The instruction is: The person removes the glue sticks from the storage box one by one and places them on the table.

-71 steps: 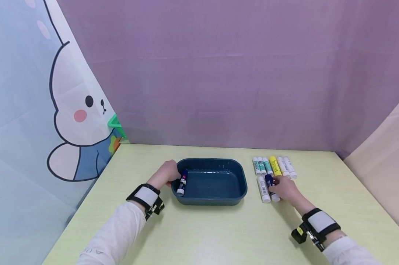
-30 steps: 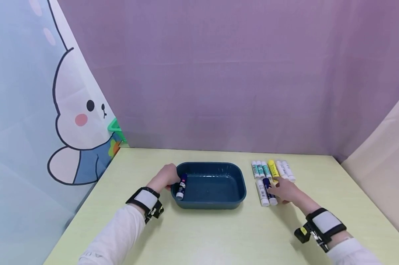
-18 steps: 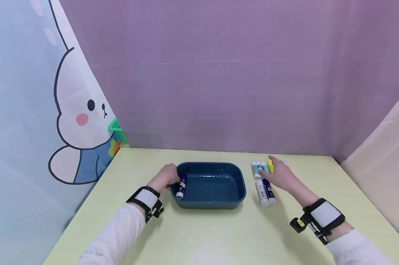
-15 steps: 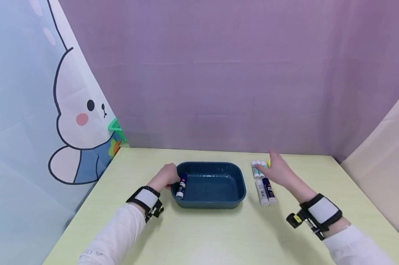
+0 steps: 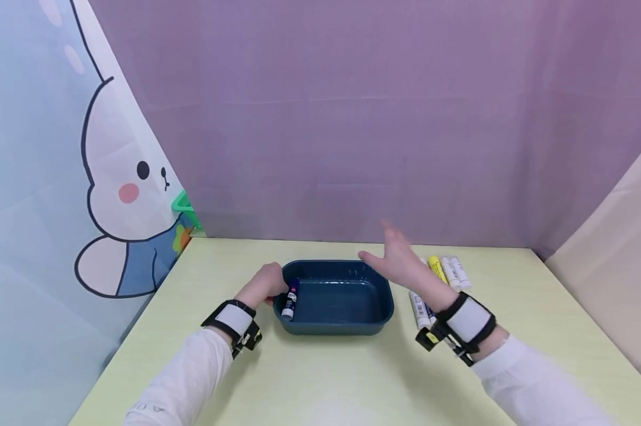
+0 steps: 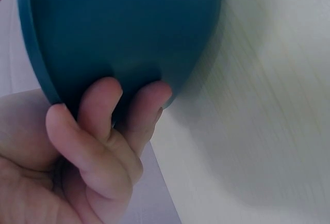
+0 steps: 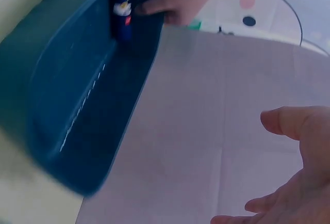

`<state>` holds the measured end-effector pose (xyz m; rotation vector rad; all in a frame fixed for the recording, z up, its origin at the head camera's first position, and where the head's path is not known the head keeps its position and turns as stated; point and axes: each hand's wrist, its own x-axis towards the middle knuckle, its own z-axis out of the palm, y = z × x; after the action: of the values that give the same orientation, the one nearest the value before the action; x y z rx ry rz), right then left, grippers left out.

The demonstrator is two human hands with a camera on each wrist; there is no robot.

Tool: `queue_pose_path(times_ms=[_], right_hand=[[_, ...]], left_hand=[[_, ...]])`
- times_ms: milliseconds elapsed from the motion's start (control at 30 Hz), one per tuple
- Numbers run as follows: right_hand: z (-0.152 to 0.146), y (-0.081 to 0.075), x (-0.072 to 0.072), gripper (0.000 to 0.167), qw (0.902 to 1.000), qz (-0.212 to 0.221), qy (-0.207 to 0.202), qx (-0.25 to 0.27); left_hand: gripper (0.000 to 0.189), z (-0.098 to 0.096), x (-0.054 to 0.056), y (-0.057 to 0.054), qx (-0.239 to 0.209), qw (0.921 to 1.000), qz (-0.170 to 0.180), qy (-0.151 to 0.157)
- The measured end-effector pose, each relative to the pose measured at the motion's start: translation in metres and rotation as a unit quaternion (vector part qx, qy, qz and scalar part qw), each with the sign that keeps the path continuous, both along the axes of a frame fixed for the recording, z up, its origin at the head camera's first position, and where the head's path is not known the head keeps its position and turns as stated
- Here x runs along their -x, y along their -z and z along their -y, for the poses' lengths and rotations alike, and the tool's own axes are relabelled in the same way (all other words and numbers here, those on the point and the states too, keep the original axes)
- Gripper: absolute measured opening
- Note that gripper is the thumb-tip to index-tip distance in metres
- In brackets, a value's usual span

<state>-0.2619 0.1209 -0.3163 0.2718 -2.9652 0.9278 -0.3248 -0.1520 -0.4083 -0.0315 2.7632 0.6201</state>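
Observation:
My left hand [image 5: 269, 281] grips the left rim of a dark blue plastic basin [image 5: 335, 328]. In the left wrist view its fingers [image 6: 100, 167] curl against the basin's outer wall. A dark blue glue stick with a white end [image 5: 290, 300] lies inside the basin along the left wall, near my left thumb. My right hand [image 5: 397, 258] is raised over the basin's right back corner, fingers spread and holding nothing. Right of the basin lie a white glue stick [image 5: 419, 310] and, mostly hidden by my right wrist, another dark blue one.
Behind my right forearm, a yellow glue stick [image 5: 437, 268] and two white glue sticks [image 5: 455, 272] lie in a row on the pale table [image 5: 320, 378]. A purple curtain [image 5: 320, 118] hangs along the back edge. A green plastic item [image 5: 184, 206] shows at the back left.
My right hand has left the dark blue glue stick beside the white one, risen and moved left to the basin. The left hand has kept its hold on the rim.

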Motion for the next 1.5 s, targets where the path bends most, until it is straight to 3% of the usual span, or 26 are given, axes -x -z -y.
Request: queue_pose_path(times_ms=[200, 400, 700, 900, 1100, 1500], right_hand=[[0.039, 0.005, 0.006, 0.091, 0.9991, 0.009, -0.031, 0.026], [0.074, 0.016, 0.01, 0.09, 0.9976, 0.039, -0.035, 0.046], [0.115, 0.046, 0.014, 0.091, 0.9965, 0.069, -0.028, 0.037], [0.135, 0.07, 0.019, 0.088, 0.9957, 0.089, -0.016, 0.018], [0.147, 0.089, 0.021, 0.087, 0.9953, 0.092, -0.029, -0.003], [0.169, 0.105, 0.016, 0.084, 0.9942, 0.106, -0.008, -0.017]], left_hand=[[0.026, 0.001, 0.0, 0.001, -0.003, 1.0, -0.003, 0.0], [0.027, 0.001, 0.001, 0.002, -0.009, 1.0, -0.001, 0.0], [0.023, 0.0, -0.001, 0.0, -0.003, 0.9999, -0.009, 0.009], [0.015, 0.0, -0.001, 0.0, -0.001, 0.9999, -0.011, 0.005], [0.018, 0.0, 0.001, 0.001, 0.001, 0.9999, -0.011, 0.006], [0.019, 0.001, 0.0, -0.001, 0.002, 0.9998, -0.012, 0.018]])
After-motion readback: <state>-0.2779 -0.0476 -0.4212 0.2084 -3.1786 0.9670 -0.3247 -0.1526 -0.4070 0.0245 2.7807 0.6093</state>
